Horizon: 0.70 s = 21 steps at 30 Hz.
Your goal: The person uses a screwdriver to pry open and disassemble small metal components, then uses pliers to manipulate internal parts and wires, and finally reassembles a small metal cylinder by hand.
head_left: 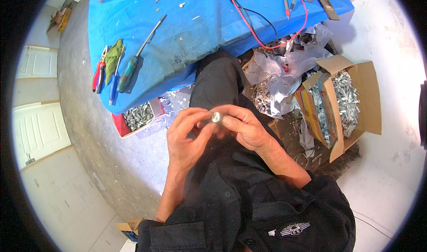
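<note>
A small silvery cylindrical piece, its round end facing up, is held above my lap. My left hand pinches it from the left with thumb and forefinger. From the other side my right hand grips it with thumb and fingers. Most of its length is hidden by my fingers, so I cannot tell its exact kind. On the table edge ahead lie a long screwdriver with a teal handle, a blue-handled screwdriver, red-and-blue-handled pliers and a green cloth.
A blue-covered table spans the front, bearing red and black test leads. Below it stands a red-and-white box of small metal cylinders. To the right are a cardboard box of shiny strips and crumpled plastic bags.
</note>
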Each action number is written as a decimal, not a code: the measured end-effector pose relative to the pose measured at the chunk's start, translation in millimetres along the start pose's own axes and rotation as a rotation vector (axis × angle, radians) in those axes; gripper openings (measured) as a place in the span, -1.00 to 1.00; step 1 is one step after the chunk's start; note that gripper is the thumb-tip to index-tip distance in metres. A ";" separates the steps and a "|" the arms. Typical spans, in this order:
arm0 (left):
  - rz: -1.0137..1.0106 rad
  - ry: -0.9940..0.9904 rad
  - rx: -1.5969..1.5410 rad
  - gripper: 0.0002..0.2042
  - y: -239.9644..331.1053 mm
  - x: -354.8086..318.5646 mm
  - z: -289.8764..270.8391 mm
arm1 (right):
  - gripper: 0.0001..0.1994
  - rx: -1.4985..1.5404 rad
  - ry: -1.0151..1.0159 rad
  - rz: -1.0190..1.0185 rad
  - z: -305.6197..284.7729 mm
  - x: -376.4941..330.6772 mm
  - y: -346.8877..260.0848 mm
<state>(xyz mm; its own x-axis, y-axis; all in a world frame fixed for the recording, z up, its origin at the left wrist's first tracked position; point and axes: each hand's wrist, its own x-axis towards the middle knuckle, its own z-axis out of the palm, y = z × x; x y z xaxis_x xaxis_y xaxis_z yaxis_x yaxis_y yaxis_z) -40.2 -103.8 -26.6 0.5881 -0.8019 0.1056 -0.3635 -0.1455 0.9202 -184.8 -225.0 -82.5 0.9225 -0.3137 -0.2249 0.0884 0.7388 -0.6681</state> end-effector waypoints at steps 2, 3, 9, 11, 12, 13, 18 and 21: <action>0.004 -0.011 0.010 -0.76 -3.0 -1.1 -0.7 | -0.62 -0.007 0.009 0.017 2.8 -0.7 -2.7; 0.006 -0.016 0.014 -0.77 -4.1 -1.5 -1.3 | -0.61 -0.021 0.005 0.017 2.6 -0.7 -2.3; -0.023 -0.041 0.001 -0.81 -3.3 -2.5 -6.3 | -0.59 -0.109 -0.040 0.002 2.0 -0.7 -0.2; -0.013 -0.048 -0.003 -0.85 -4.8 -2.0 -7.4 | -0.59 -0.164 -0.082 -0.010 -0.9 -0.2 1.9; -0.008 -0.053 -0.006 -0.87 -6.1 -1.6 -7.9 | -0.60 -0.173 -0.077 -0.003 -1.0 -0.5 1.8; -0.005 -0.056 -0.035 -0.89 -8.8 -1.2 -8.5 | -0.60 -0.181 -0.074 0.004 -0.9 -0.8 2.1; -0.274 -0.081 -0.255 -0.92 -13.5 -4.9 -12.8 | -0.58 -0.209 -0.074 0.056 3.8 -3.1 -1.7; -0.470 -0.117 -0.373 -0.90 -7.9 -1.6 -14.7 | -0.60 -0.228 -0.078 0.055 2.2 -2.6 -1.5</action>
<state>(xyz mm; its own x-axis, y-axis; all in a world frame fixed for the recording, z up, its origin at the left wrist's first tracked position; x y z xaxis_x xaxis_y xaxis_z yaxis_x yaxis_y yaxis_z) -27.7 -92.9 -28.4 0.5332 -0.7624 -0.3666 0.2057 -0.3035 0.9304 -186.6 -224.0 -79.3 0.9505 -0.2233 -0.2160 -0.0419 0.5969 -0.8012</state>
